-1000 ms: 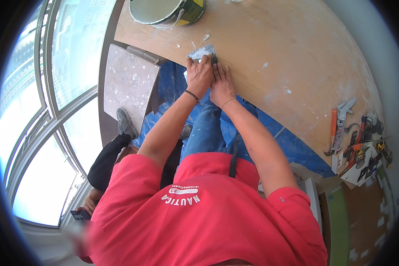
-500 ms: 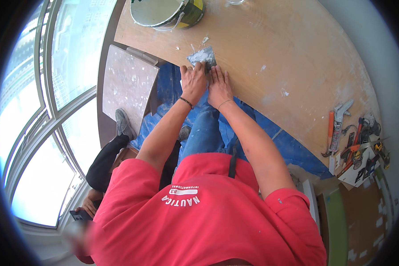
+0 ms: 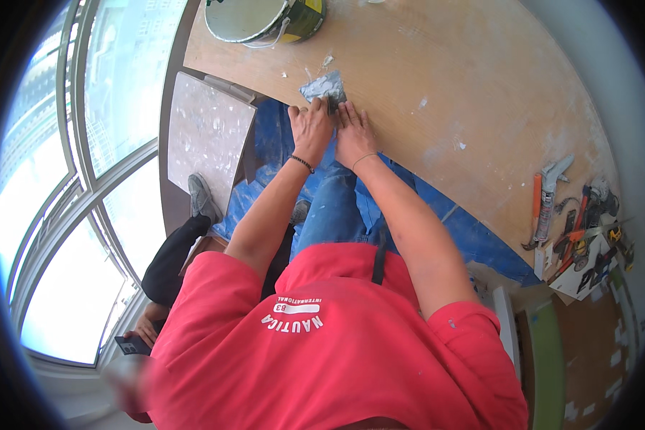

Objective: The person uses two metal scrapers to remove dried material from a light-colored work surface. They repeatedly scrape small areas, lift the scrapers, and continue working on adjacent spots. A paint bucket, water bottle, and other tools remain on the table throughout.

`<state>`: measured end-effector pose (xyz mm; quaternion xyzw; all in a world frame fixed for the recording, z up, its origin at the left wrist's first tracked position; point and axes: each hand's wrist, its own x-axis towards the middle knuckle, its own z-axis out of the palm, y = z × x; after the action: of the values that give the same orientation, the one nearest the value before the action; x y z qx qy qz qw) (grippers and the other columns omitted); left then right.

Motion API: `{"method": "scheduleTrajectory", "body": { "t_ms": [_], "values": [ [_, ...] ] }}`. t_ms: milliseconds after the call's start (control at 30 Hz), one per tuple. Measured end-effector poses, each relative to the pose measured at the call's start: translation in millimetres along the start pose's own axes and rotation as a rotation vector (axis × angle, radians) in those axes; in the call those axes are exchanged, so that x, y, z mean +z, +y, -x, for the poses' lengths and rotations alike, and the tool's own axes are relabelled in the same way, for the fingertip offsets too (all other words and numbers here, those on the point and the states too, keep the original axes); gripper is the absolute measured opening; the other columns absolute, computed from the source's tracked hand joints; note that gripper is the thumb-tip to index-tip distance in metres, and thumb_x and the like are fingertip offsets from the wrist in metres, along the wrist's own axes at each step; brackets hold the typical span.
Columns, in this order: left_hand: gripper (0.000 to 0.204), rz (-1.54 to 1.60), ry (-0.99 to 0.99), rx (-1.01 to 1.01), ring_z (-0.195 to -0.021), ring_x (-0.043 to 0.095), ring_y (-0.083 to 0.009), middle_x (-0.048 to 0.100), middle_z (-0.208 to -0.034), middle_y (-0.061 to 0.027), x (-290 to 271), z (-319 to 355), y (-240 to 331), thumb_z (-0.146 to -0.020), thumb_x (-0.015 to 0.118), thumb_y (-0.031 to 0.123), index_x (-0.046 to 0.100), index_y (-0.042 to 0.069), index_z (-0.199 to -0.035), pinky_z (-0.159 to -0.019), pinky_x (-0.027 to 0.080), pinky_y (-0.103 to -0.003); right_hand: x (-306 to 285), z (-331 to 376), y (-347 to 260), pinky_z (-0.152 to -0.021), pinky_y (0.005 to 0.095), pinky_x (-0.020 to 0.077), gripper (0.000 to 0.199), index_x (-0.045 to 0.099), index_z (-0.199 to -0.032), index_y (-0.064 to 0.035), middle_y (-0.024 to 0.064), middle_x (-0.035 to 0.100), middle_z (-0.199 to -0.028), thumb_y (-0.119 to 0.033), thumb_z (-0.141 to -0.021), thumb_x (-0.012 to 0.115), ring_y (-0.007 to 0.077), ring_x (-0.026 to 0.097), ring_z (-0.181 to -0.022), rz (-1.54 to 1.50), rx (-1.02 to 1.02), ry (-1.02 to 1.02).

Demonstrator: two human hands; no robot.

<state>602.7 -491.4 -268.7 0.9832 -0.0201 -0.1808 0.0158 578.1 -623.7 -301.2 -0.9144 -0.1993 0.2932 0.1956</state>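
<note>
Our left hand (image 3: pixel 312 134) curls at the near edge of the smeared grey piece (image 3: pixel 322 85), which lies on the table (image 3: pixel 423 57); we cannot tell whether its grip holds it. Our right hand (image 3: pixel 355 135) rests beside it, grip straightened flat; a bucket (image 3: pixel 307 24) stands beyond

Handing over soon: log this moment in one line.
left hand: fingers at white-smeared grey piece | right hand: fingers extended beside it | bucket: farther back on table | orange-handled hammer: table's right side
</note>
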Motion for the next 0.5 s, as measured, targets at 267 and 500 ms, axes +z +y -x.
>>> {"method": "scheduleTrajectory", "body": {
  "t_ms": [267, 500],
  "values": [
    [0.052, 0.041, 0.121, -0.008, -0.089, 0.074, -0.0309, 0.072, -0.111, -0.0097, -4, -11, 1, -0.083, 0.07, 0.013, 0.068, 0.006, -0.134, -0.098, 0.04, -0.046, -5, 1, 2, -0.134, 0.0539, 0.0158, 0.075, 0.038, -0.165, 0.0002, 0.0154, 0.03, -0.176, -0.023, -0.097, 0.063, 0.03, 0.017, -0.167, 0.005, -0.005, -0.104],
    [0.044, -0.029, 0.267, 0.033, -0.088, 0.074, -0.0306, 0.072, -0.107, -0.008, -3, -18, -5, -0.086, 0.066, 0.015, 0.072, 0.007, -0.13, -0.095, 0.041, -0.047, -1, 2, 3, -0.134, 0.0528, 0.0151, 0.068, 0.042, -0.164, -0.0042, 0.0104, 0.029, -0.177, -0.02, -0.099, 0.054, 0.0264, 0.017, -0.167, 0.003, 0.0, -0.062]
  ]
}}
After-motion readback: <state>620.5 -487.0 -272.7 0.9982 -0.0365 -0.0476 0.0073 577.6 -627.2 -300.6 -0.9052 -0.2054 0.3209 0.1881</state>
